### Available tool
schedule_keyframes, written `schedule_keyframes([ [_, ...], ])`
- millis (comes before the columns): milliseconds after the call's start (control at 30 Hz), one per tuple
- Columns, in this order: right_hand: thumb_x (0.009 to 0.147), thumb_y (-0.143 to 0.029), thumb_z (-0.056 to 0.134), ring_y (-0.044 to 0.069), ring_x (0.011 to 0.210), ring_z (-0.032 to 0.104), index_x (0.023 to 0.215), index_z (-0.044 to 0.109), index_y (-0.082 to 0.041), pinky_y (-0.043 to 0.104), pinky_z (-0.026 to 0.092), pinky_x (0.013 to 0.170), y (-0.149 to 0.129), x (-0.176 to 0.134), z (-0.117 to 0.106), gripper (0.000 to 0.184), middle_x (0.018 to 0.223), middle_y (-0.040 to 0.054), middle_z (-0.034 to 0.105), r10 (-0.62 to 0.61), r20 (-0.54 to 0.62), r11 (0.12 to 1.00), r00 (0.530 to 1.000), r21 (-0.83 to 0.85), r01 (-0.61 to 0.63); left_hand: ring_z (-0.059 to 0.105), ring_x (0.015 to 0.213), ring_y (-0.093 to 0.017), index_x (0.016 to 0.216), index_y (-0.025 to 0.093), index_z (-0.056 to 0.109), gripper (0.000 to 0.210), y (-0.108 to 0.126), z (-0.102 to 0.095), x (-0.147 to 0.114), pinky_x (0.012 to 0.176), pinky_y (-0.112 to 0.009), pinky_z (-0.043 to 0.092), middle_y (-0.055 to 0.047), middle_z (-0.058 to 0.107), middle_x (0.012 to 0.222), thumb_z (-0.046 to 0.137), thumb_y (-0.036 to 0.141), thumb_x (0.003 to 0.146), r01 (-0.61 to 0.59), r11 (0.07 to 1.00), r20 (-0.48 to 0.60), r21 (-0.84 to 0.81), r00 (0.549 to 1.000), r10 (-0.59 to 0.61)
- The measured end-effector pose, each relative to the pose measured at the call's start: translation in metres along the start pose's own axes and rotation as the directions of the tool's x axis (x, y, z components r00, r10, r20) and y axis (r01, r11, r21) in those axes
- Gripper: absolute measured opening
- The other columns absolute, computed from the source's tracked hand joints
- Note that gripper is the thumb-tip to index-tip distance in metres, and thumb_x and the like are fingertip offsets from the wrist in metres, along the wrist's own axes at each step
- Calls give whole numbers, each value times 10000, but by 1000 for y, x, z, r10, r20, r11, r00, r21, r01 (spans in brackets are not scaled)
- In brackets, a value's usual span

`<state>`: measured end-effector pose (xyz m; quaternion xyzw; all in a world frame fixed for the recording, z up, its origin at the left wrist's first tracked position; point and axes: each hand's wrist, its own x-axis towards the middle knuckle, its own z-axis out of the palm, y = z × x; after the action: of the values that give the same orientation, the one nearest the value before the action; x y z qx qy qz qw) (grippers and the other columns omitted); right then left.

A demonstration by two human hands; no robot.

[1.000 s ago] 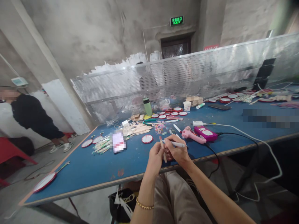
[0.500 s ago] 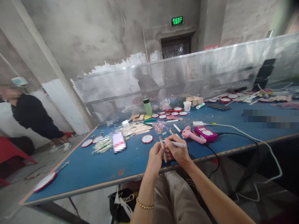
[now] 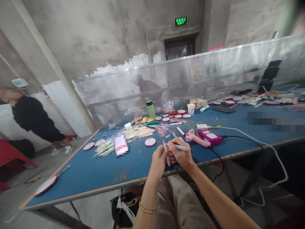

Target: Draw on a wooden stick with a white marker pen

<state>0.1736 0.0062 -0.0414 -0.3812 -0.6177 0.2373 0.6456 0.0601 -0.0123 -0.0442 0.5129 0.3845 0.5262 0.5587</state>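
At the table's front edge my left hand [image 3: 159,159] is closed on a flat wooden craft stick [image 3: 164,143], its upper end tinted reddish. My right hand [image 3: 182,156] grips a white marker pen [image 3: 182,147], whose tip end points left toward the stick. Both hands are close together, and the fingers partly hide where pen and stick meet. Just beyond them lies a round red-rimmed white disc [image 3: 150,142]. A pink glue gun [image 3: 196,138] rests to the right of my right hand, beside a purple box [image 3: 210,136] with a cable.
Loose wooden sticks [image 3: 143,131], coloured rubber bands [image 3: 164,129] and several red-rimmed discs [image 3: 178,116] lie farther back. A green bottle [image 3: 150,109] and a paper cup [image 3: 191,108] stand near the perforated metal screen [image 3: 114,92]. A white cable [image 3: 257,137] crosses the right side. A person [image 3: 33,114] stands at left.
Both hands keep almost the same position, with the pen and the craft stick still held. The objects on the table have not visibly moved.
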Motion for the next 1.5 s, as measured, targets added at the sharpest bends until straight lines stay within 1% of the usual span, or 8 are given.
schedule_keyframes([
  [67,829,-328,549,119,460,491,649,548,-214,230,403,438,1,0,0,214,519,-28,535,-1,3,1000,1000,4,1,580,559,-126,827,177,541,371,0,0,0,575,-280,525,26,584,671,682,501,714,-3,1000,0,-3,1000,3],
  [200,841,-355,549,117,421,472,666,548,-217,236,395,413,2,-2,2,223,495,-36,523,40,44,996,998,76,-43,576,553,-125,825,176,538,372,1,0,-1,568,-280,526,30,580,665,686,497,711,-5,1000,-3,-2,1000,5],
  [333,840,-364,554,113,408,467,668,549,-215,232,392,401,1,-2,3,228,492,-38,519,51,46,994,998,96,-55,572,547,-123,815,175,532,375,3,1,-2,569,-277,522,29,581,653,687,501,711,-6,1000,-1,0,1000,6],
  [633,827,-339,548,111,451,483,670,571,-206,221,403,413,-1,0,2,206,544,-22,550,-4,42,999,999,40,2,563,538,-121,811,180,529,381,3,2,-2,568,-276,522,34,571,634,684,514,713,-6,1000,-9,-3,1000,6],
  [867,831,-340,547,112,421,474,660,550,-213,226,391,396,-1,-1,1,213,509,-29,533,19,23,999,1000,37,-20,579,559,-131,817,181,545,385,4,2,-2,571,-281,521,24,584,669,693,516,697,-3,1000,-9,-3,1000,3],
  [1200,839,-358,549,116,415,475,663,551,-219,232,389,393,1,-2,3,225,490,-37,524,43,35,997,998,63,-45,559,544,-122,787,183,525,371,3,2,-2,564,-278,517,38,558,643,693,501,699,-11,1000,-14,-7,1000,11],
  [1400,839,-348,557,114,423,476,661,558,-217,229,388,391,4,-1,3,221,507,-29,534,27,-3,999,1000,42,-27,566,550,-124,809,183,537,374,4,2,-2,564,-275,514,33,567,654,688,509,701,1,1000,-6,-10,1000,-1],
  [1500,837,-353,557,123,432,489,646,549,-223,233,387,390,6,-1,3,232,499,-25,533,21,-1,999,1000,46,-21,568,549,-126,799,182,536,372,3,2,-2,561,-274,513,30,571,654,684,510,705,-4,1000,-5,-7,1000,4],
])
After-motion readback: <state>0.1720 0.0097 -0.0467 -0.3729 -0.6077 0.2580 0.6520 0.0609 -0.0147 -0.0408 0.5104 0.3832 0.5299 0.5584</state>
